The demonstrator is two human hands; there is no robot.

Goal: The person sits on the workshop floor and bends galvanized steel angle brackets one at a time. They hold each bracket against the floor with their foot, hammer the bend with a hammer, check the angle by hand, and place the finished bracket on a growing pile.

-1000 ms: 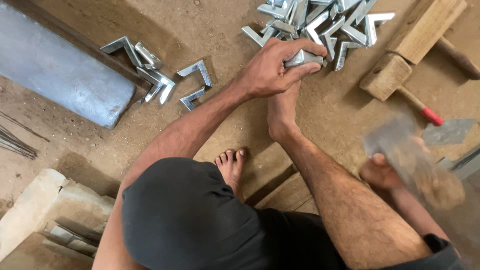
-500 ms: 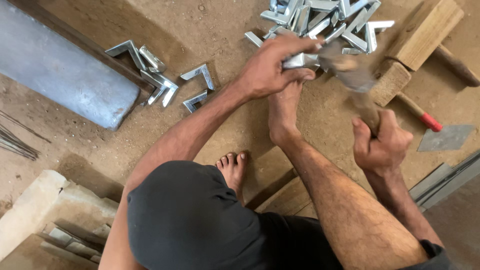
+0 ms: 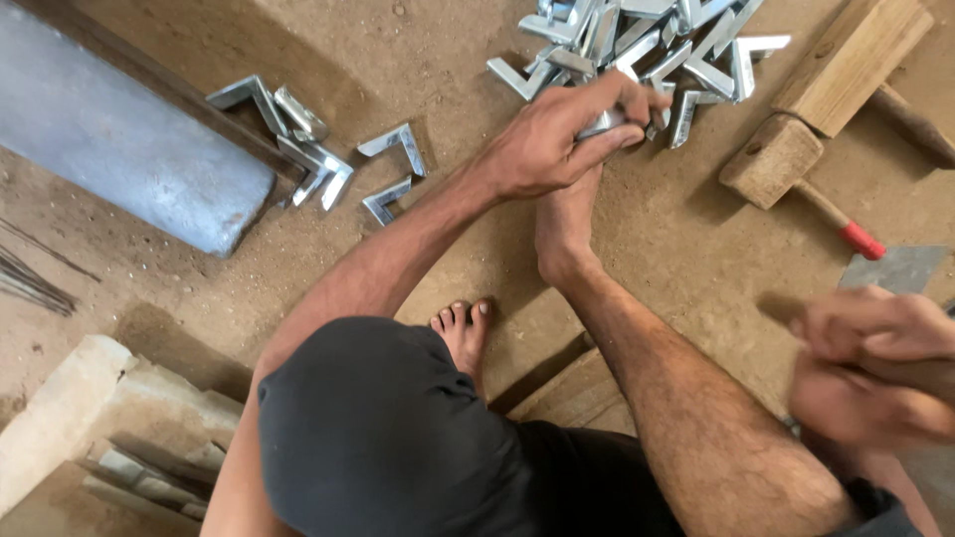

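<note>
My left hand (image 3: 557, 139) is closed around a small grey metal piece (image 3: 602, 124), pressing it down at the near edge of a pile of shiny L-shaped metal brackets (image 3: 647, 50). A bare foot (image 3: 565, 224) rests right beneath that hand. My right hand (image 3: 875, 343) is a blur at the lower right, low by my knee and well away from the pile. It is gripped on a hammer handle, and the hammer head is smeared and hard to make out.
A wooden mallet (image 3: 776, 159) with a red-tipped handle and a wooden block (image 3: 856, 60) lie right of the pile. A grey metal beam (image 3: 109, 149) with loose brackets (image 3: 298, 149) sits at left. Stone slabs (image 3: 80, 428) are lower left, a metal sheet (image 3: 895, 268) right.
My right hand swung the hammer up onto the piece half a second ago, then drew back down to the lower right. My left hand stayed on the piece.
</note>
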